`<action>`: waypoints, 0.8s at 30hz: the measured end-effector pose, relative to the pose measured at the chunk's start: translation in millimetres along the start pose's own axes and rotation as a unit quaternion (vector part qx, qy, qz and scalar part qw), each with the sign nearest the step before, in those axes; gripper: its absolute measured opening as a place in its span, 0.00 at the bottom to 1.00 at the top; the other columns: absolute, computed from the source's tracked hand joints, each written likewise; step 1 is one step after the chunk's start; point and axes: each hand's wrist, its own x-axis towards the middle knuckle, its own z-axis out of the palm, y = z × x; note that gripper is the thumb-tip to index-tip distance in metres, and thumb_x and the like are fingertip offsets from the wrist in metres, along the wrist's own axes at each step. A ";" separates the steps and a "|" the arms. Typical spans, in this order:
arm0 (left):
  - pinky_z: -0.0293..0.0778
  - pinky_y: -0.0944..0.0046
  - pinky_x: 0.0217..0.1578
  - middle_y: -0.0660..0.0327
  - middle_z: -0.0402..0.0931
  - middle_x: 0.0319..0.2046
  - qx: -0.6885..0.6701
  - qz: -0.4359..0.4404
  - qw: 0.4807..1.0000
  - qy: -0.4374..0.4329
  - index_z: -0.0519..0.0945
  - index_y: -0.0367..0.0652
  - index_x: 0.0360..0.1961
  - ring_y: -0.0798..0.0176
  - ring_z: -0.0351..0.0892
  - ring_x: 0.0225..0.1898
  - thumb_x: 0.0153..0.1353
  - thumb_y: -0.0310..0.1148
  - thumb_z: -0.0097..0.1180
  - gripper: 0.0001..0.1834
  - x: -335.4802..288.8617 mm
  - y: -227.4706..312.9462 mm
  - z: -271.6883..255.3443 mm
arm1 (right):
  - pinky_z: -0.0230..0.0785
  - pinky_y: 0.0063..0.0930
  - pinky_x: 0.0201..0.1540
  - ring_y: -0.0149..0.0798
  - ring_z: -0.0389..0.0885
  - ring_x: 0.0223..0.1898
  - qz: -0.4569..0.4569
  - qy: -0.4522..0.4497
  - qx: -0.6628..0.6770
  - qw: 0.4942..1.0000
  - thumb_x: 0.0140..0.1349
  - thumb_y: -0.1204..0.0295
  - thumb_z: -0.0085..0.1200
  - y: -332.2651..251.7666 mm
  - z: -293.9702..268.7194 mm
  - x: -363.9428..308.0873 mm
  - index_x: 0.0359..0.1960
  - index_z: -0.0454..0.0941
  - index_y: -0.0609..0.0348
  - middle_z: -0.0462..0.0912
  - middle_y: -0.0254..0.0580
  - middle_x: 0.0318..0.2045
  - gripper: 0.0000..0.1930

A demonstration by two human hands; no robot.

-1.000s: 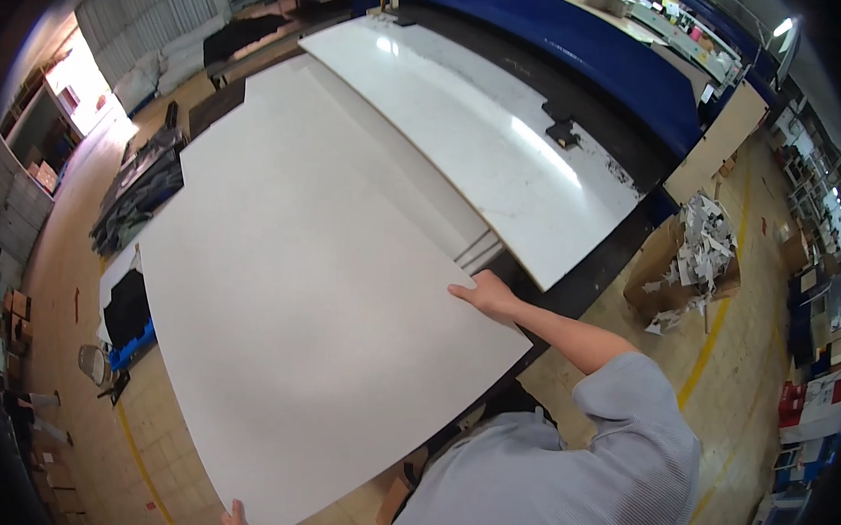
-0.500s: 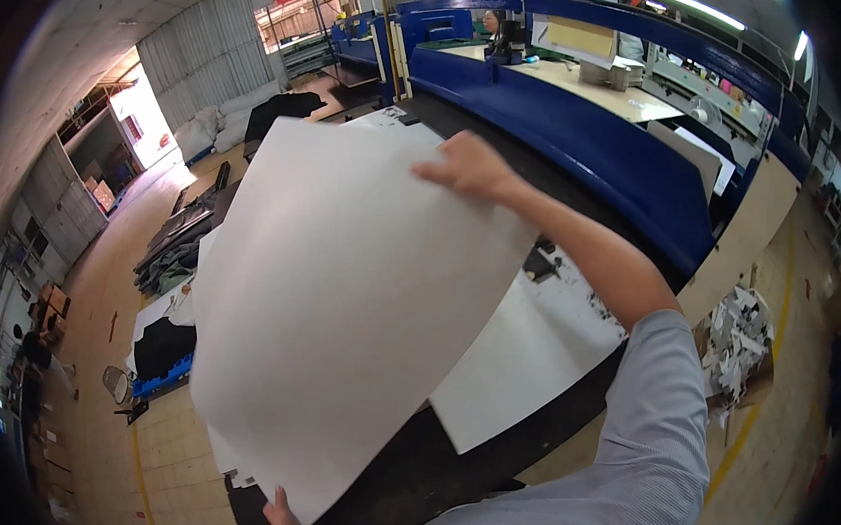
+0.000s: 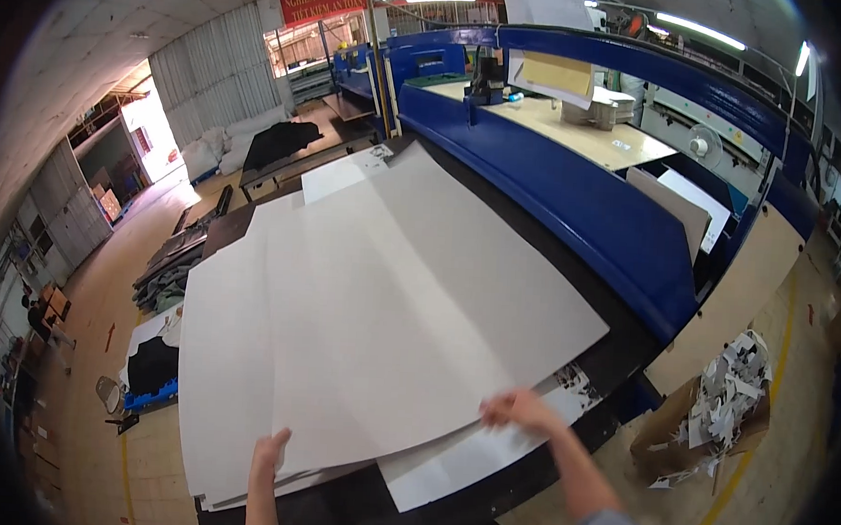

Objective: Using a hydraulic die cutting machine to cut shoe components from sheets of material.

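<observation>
A large white sheet (image 3: 390, 299) spreads across the dark table, its surface bent in long soft ridges that run away from my hands. My left hand (image 3: 270, 454) is closed at its near edge on the left, thumb on top and the other fingers mostly hidden. At the near edge further right, my right hand (image 3: 525, 412) has its fingers curled in on the sheet, slightly blurred. Beneath lies another white sheet (image 3: 438, 477), its near part showing. More white sheet edges show under the near left corner.
Along the table's far side runs a blue machine (image 3: 558, 184) with a long beam. A carton of white scraps (image 3: 727, 402) stands on the floor at right. Dark material (image 3: 153, 367) sits on a blue pallet at left. The black table edge (image 3: 332, 496) runs close to me.
The large sheet has come down from a raised, tilted position and now lies spread over the table. My right hand has moved from its far edge to the near edge. My left hand sits further up.
</observation>
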 end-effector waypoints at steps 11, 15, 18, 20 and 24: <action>0.74 0.60 0.48 0.59 0.76 0.48 -0.391 -0.124 0.884 -0.225 0.70 0.37 0.56 0.59 0.77 0.46 0.64 0.49 0.51 0.28 66.8 -25.9 -4.1 | 0.79 0.32 0.39 0.43 0.83 0.40 0.055 0.212 0.550 0.806 0.67 0.60 0.49 31.0 125.7 34.4 0.50 0.68 0.64 0.79 0.48 0.44 0.19; 0.74 0.59 0.46 0.60 0.79 0.38 -0.120 0.066 0.980 -0.147 0.76 0.35 0.47 0.63 0.78 0.41 0.60 0.37 0.58 0.19 110.6 16.0 7.1 | 0.78 0.36 0.34 0.40 0.82 0.36 0.075 0.300 0.453 0.836 0.65 0.69 0.52 44.5 132.8 61.9 0.45 0.69 0.60 0.79 0.41 0.38 0.11; 0.76 0.61 0.37 0.59 0.80 0.33 -0.164 0.122 0.958 -0.203 0.78 0.33 0.43 0.63 0.79 0.34 0.58 0.29 0.59 0.13 51.2 156.0 38.1 | 0.76 0.35 0.28 0.38 0.81 0.31 0.078 0.359 0.439 0.820 0.64 0.72 0.53 57.1 116.9 49.1 0.43 0.68 0.58 0.79 0.39 0.35 0.09; 0.76 0.63 0.32 0.60 0.80 0.33 -0.132 0.270 0.932 -0.200 0.77 0.33 0.42 0.64 0.78 0.30 0.58 0.29 0.59 0.13 23.5 192.5 47.3 | 0.76 0.35 0.27 0.36 0.80 0.29 0.081 0.379 0.421 0.820 0.64 0.73 0.52 60.9 118.8 48.9 0.43 0.69 0.57 0.79 0.38 0.33 0.08; 0.75 0.62 0.34 0.59 0.79 0.34 -0.243 0.115 0.956 -0.117 0.77 0.34 0.44 0.64 0.78 0.33 0.54 0.27 0.62 0.16 75.9 48.5 34.2 | 0.76 0.37 0.28 0.36 0.77 0.23 0.080 0.371 0.481 0.791 0.64 0.72 0.54 52.9 121.5 56.8 0.43 0.69 0.57 0.78 0.38 0.33 0.09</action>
